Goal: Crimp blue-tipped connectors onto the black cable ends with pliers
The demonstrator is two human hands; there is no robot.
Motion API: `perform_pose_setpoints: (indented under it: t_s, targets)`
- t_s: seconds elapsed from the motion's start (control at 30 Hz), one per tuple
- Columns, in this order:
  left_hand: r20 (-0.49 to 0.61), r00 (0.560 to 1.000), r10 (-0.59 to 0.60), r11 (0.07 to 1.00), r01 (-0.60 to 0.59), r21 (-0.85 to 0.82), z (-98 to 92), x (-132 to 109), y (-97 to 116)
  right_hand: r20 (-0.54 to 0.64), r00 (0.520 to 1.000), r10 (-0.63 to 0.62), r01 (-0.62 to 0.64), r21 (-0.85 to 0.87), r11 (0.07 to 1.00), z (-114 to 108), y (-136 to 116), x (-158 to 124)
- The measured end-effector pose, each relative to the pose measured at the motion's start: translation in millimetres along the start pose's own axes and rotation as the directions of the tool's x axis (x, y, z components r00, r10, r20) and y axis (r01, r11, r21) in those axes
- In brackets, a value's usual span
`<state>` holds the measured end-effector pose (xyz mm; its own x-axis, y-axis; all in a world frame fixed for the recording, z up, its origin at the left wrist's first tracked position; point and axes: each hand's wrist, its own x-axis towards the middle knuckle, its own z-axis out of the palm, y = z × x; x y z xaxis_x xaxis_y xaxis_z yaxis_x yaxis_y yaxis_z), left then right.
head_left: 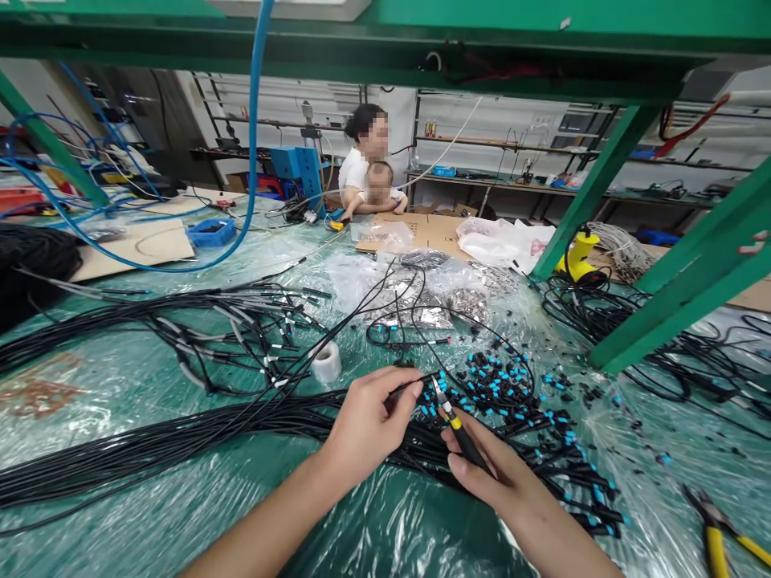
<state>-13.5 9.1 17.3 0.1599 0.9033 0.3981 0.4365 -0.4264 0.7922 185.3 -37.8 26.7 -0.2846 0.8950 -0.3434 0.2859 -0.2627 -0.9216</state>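
Observation:
My left hand (pixel 374 413) is closed in a pinch around a thin black cable (pixel 425 377), whose end points right. In my right hand (pixel 491 466) is a pair of pliers (pixel 456 429) with black and yellow handles. Its metal jaws reach up beside the cable end; whether they touch it I cannot tell. Just behind both hands lies a loose pile of small black connectors with blue parts (pixel 499 377). A long bundle of black cables (pixel 241 425) runs beneath my hands, with blue-tipped ends (pixel 596 490) fanned out at the right.
A white tape roll (pixel 326 363) stands left of my hands. Another pair of pliers (pixel 716 522) lies at the right edge. Bags of metal parts (pixel 422 301) sit farther back. Green frame posts (pixel 602 193) rise at right, and a blue hose (pixel 253 136) hangs down. Two people (pixel 361 185) are across the table.

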Motion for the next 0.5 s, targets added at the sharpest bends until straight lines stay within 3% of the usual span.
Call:
perform_pose_setpoints:
  t_s: [0.5]
  targets:
    - [0.048,0.999,0.016,1.000,-0.017,0.014,-1.0,-1.1,0.9,-0.057,0.993,-0.103,0.099,-0.066,0.993,1.6,8.1,1.5]
